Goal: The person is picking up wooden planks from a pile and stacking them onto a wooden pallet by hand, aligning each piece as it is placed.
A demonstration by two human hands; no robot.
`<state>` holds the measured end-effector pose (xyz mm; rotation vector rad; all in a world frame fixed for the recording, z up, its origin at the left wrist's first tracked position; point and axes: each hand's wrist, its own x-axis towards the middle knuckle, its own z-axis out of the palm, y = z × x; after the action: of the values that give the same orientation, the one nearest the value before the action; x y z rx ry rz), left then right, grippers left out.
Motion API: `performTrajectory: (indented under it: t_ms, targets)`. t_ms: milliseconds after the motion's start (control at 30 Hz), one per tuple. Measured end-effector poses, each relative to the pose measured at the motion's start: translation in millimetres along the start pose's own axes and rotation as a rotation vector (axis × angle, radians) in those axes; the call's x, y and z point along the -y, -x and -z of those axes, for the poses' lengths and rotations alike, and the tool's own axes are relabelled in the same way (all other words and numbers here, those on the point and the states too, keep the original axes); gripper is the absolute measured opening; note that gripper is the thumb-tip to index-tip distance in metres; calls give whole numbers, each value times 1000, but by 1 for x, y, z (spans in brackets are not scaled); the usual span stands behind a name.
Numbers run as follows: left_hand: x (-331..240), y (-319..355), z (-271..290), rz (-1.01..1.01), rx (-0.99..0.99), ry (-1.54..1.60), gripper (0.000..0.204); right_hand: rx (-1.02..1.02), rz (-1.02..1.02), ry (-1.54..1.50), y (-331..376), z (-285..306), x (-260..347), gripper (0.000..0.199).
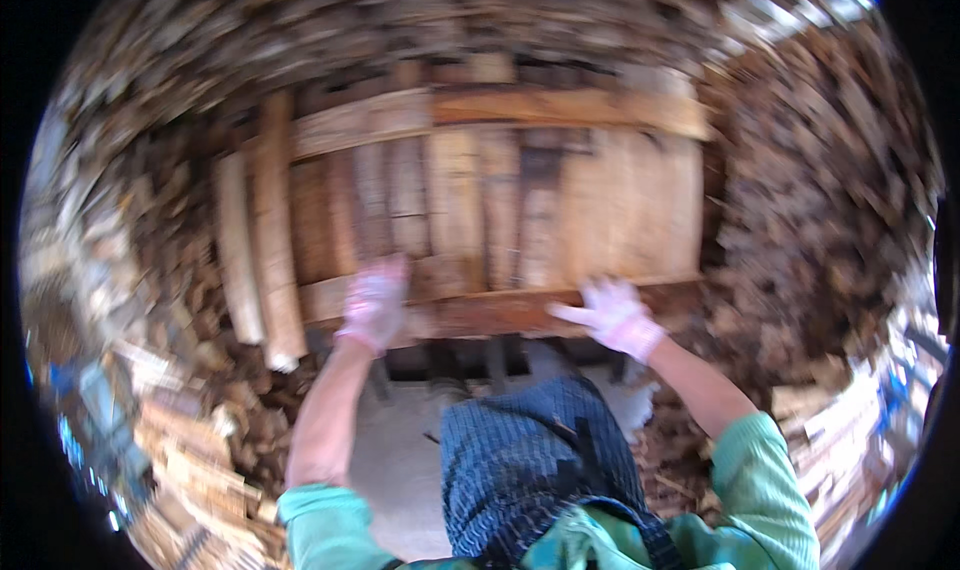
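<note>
While our right hand (612, 317) lies spread wide on the front board (495, 314), we should press evenly; whether our left hand (375, 303) grips, we cannot tell.

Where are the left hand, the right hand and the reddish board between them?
Left hand (375, 306): head view, back of the glove.
Right hand (617, 318): head view, back of the glove.
Reddish board (490, 314): head view, middle of its length.

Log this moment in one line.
left hand: at near board, left part | right hand: at near board, thumb out | planks: side by side beyond it | wood pile: right
</note>
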<state>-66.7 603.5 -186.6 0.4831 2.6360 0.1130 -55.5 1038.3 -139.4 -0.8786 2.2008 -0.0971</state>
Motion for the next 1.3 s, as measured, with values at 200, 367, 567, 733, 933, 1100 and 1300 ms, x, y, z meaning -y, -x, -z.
performTrajectory:
  t_ms: [200, 367, 567, 733, 933, 1100, 1300]
  targets:
    - [-28, -17, 83, 258, 359, 129, 84, 31, -36, 33, -4, -7, -5, 61]
    - [65, 14, 98, 401, 27, 266, 81, 2, -5, 83, -42, 71, 43, 50]
    - [233, 8, 101, 1060, -262, 141, 84, -258, 2, -416, -167, 117, 175, 54]
    - [297, 10, 103, 975, 71, 748, 122, -399, -154, -1053, -332, 137, 263, 75]
    - [339, 21, 95, 843, 89, 1023, 118, -422, -622, -1655, -443, 156, 328, 73]
    - [347, 37, 111, 806, 53, 1099, 113, -668, -608, -1616, -361, 177, 323, 64]
    - [249, 19, 154, 788, -14, 937, 108, -567, -981, -674, -297, 185, 254, 76]
